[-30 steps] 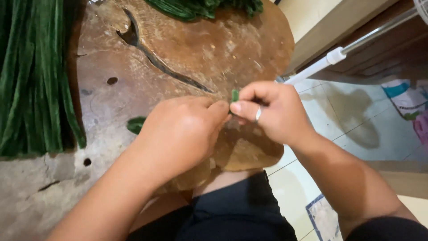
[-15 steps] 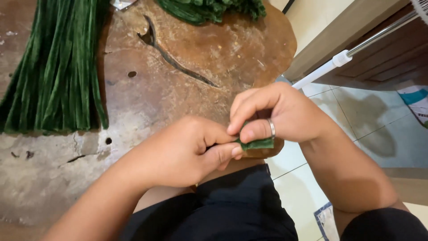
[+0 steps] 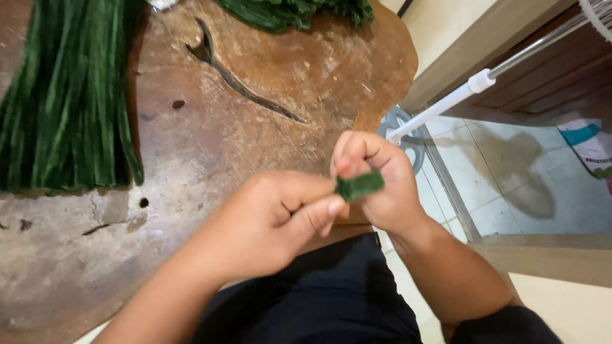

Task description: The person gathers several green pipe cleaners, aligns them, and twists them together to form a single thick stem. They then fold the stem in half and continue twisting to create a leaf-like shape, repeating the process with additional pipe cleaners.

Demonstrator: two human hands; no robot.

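A small folded piece of green leaf [image 3: 361, 185] is pinched between both hands over the near edge of a worn wooden slab [image 3: 210, 134]. My left hand [image 3: 271, 223] grips its left end with thumb and forefinger. My right hand [image 3: 377, 181] is curled around its right end, fingers closed. Both hands hover above my lap in dark trousers [image 3: 319, 299].
A bundle of long green leaf strips [image 3: 67, 95] lies on the slab's left. More green leaves [image 3: 293, 11] sit at its far edge. A white pole [image 3: 446, 105] and a fan base [image 3: 408, 137] stand on the tiled floor to the right, by wooden furniture [image 3: 510, 70].
The hands have come down and nearer to me with the leaf piece, which went from upright to lying sideways between the fingers. The view has shifted a little.
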